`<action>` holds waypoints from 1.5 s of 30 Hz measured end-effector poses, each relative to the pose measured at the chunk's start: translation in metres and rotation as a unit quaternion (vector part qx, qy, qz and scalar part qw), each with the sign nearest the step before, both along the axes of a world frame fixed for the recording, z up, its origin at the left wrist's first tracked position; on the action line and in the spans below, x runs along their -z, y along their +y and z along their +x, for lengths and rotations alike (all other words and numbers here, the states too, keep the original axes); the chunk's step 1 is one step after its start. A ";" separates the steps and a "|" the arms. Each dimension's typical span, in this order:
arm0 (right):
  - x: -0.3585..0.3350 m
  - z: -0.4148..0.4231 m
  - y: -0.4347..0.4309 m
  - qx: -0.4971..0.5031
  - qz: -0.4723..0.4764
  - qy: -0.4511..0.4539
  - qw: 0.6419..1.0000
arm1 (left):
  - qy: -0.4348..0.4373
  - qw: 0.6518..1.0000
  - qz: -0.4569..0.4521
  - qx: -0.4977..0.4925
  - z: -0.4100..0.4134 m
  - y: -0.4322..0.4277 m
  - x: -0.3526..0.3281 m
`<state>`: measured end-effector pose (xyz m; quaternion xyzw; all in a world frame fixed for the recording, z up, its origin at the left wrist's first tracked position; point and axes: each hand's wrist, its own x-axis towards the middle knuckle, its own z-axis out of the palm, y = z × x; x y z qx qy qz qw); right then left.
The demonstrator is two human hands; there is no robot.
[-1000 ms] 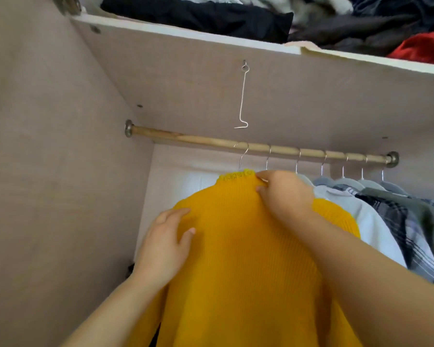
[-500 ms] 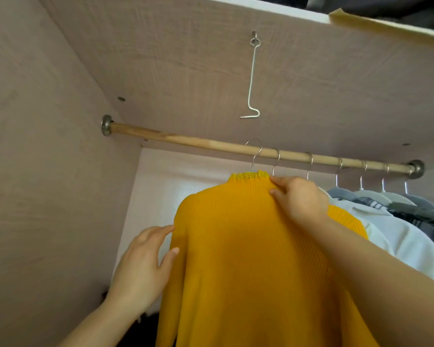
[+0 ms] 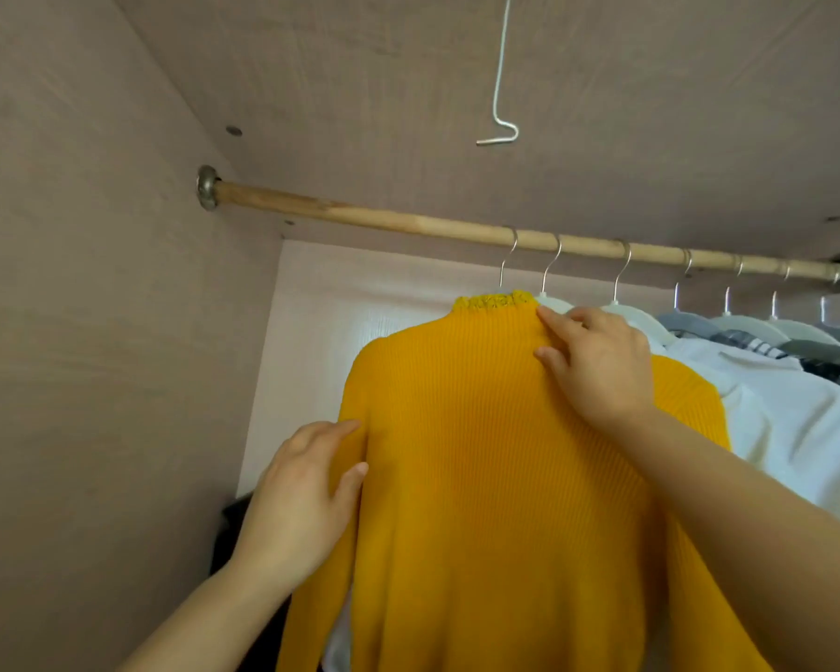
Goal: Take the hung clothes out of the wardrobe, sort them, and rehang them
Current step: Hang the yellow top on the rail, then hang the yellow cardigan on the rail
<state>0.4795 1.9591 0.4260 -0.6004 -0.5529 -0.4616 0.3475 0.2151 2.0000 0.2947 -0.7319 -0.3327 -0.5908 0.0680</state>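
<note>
Rod (image 3: 360,216) bare left of sweater (image 3: 495,477); hangers (image 3: 728,303) crowd right.

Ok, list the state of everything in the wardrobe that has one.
yellow sweater, hanging from the rod
left hand, fingers straight, touching the sweater's sleeve
right hand, gripping the sweater's shoulder at the collar
wire hook, hanging bare
white shirt, hung beside the sweater
</note>
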 end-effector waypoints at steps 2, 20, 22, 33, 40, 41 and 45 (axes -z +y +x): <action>0.021 -0.009 -0.004 -0.011 0.032 -0.032 0.999 | 0.010 1.000 -0.006 -0.010 -0.004 -0.003 0.011; 0.389 -0.162 -0.054 -0.459 -0.344 -0.052 0.818 | 0.039 0.849 -0.385 -0.359 -0.070 -0.182 0.281; 0.431 -0.181 -0.084 -0.504 -0.387 -0.067 0.769 | 0.014 0.806 -0.429 -0.408 -0.071 -0.230 0.320; 0.558 -0.261 -0.312 -0.690 -0.504 -0.296 0.426 | -0.193 0.476 -0.578 -0.634 -0.036 -0.558 0.437; 0.552 -0.325 -0.463 -0.756 -0.439 -0.391 0.286 | -0.303 0.330 -0.522 -0.726 -0.022 -0.709 0.429; 0.555 -0.336 -0.483 -0.768 -0.433 -0.391 0.265 | -0.312 0.317 -0.511 -0.735 -0.024 -0.727 0.428; 0.558 -0.386 -0.568 -0.793 -0.413 -0.390 0.221 | -0.340 0.281 -0.490 -0.752 -0.045 -0.801 0.430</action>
